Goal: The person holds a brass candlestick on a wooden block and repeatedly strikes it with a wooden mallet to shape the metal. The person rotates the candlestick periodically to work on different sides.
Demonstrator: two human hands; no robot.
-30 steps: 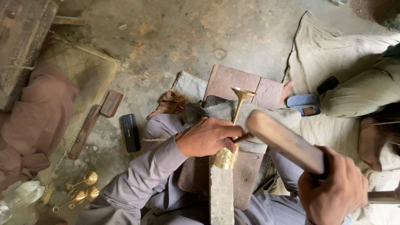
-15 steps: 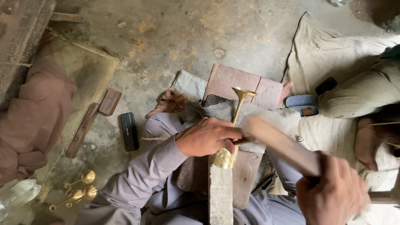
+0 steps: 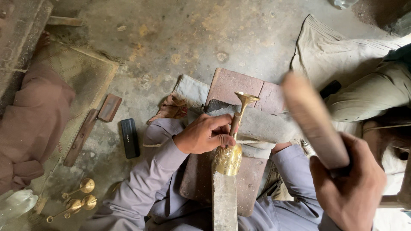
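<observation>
From where I watch, the change is in the right hand (image 3: 349,184): a second ago its wooden mallet (image 3: 314,119) sat low and sharp, just right of the brass goblet (image 3: 231,143); half a second ago it began to blur; now it is a broad smear lifted above and to the right of the goblet, well clear of the metal; I judge this the raised part of a stroke in a run of blows, not a pause. The goblet itself has not shifted in that time; it lies with its flared cup pointing away from me and its patterned round base seated on the end of the iron stake (image 3: 224,201) that runs back toward my body.

The left hand (image 3: 205,134) is closed round the goblet's thin stem, fingers wrapped over the top and thumb beneath, pinning it to the stake; that grip looks unchanged. The right hand is a tight fist round the mallet's handle end.

Left of the goblet, on the concrete floor (image 3: 171,38), lie a small black block (image 3: 129,137), a flat wooden piece, and farther down-left a cluster of small brass stems (image 3: 79,199); beneath the goblet sits a reddish slab (image 3: 239,87) over folded cloth.
</observation>
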